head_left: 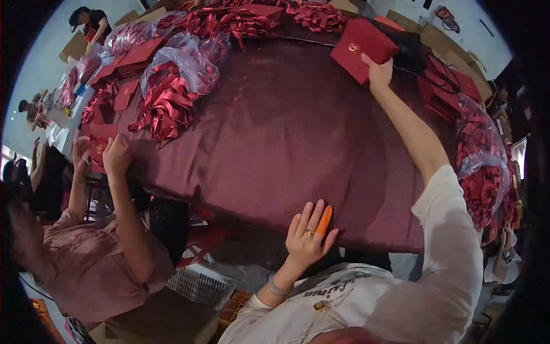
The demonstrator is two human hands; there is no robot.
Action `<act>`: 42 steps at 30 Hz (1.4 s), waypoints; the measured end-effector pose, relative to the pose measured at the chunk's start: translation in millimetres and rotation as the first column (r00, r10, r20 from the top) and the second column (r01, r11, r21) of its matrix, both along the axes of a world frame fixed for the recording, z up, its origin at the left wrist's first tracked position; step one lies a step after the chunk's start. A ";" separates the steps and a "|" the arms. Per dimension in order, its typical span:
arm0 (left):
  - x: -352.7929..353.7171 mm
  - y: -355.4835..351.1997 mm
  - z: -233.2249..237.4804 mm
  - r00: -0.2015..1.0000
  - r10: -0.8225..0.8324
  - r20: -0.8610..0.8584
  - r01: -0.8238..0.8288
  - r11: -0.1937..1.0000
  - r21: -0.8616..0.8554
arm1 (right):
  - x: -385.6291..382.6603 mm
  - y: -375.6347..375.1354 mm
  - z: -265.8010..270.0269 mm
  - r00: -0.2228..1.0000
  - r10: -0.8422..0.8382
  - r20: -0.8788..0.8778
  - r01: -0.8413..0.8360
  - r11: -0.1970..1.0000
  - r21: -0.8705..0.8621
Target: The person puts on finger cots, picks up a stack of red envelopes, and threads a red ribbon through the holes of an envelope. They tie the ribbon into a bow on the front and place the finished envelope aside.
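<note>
At the far right of the table, my right hand grips a red paper bag by its lower right edge, thumb on the front. A gold emblem is printed on the bag's face, and it is held tilted above the cloth. My left hand lies flat at the near edge of the dark red tablecloth, fingers stretched out and nothing in it. An orange finger cover sits on its index finger, with a ring beside it.
Red ribbons spill from clear plastic on the left; more ribbons line the far edge. Stacked red bags and a plastic-wrapped bundle stand right. At left, a co-worker's hands handle another red bag.
</note>
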State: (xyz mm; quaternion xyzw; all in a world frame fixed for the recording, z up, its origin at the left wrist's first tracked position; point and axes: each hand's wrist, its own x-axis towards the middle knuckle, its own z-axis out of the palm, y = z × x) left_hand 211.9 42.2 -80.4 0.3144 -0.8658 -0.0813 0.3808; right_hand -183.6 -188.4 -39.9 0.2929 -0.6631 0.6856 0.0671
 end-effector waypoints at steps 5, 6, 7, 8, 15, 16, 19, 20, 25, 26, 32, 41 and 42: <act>-5.7 4.1 7.2 0.992 0.046 -0.121 -0.044 0.999 0.023 | 88.6 172.8 57.1 0.768 0.536 0.351 -0.508 0.843 -0.178; -7.0 8.0 6.2 0.975 0.081 -0.208 -0.082 0.997 0.007 | 105.3 208.2 60.4 0.695 0.594 0.406 -0.581 0.796 -0.171; 0.8 15.1 6.0 0.977 0.019 -0.214 -0.049 0.989 -0.136 | 122.0 241.1 59.0 0.642 0.544 0.540 -0.573 0.809 -0.133; 3.3 23.6 11.9 0.949 -0.213 -0.234 0.173 0.968 -0.182 | 142.4 272.4 65.0 0.606 0.546 0.578 -0.617 0.782 -0.092; -53.9 55.4 -10.1 0.738 -0.641 0.211 0.669 0.654 -0.353 | 152.9 336.2 30.4 0.492 0.596 0.635 -0.825 0.551 0.123; -53.8 56.7 -7.7 0.724 -0.653 0.222 0.689 0.705 -0.171 | 141.5 326.7 29.1 0.486 0.607 0.628 -0.833 0.540 0.121; -62.7 64.3 -5.5 0.850 -0.456 0.265 0.509 0.840 -0.186 | 106.8 279.3 32.3 0.576 0.586 0.570 -0.743 0.666 0.067; -63.3 65.9 -7.8 0.854 -0.459 0.245 0.503 0.850 -0.159 | 89.9 260.7 34.7 0.620 0.537 0.572 -0.689 0.721 0.070; -67.2 70.2 -15.0 0.882 -0.466 0.061 0.470 0.870 -0.148 | -37.8 160.0 5.0 0.974 0.226 -0.028 -0.223 0.971 0.085; -66.8 71.3 -14.0 0.882 -0.465 0.071 0.470 0.870 -0.146 | -54.7 151.1 -1.5 0.986 0.153 -0.066 -0.149 0.987 0.061; -67.3 82.4 1.8 0.892 -0.447 0.070 0.451 0.891 -0.060 | -7.2 258.7 51.1 0.789 0.568 0.235 -0.584 0.812 -0.001; -112.7 92.1 14.7 0.710 -0.702 0.052 0.696 0.712 0.099 | 75.3 380.4 28.0 0.641 0.648 0.412 -0.767 0.511 0.389; -113.2 93.3 6.5 0.741 -0.670 0.051 0.669 0.742 0.034 | 71.6 373.1 30.7 0.610 0.642 0.465 -0.792 0.478 0.379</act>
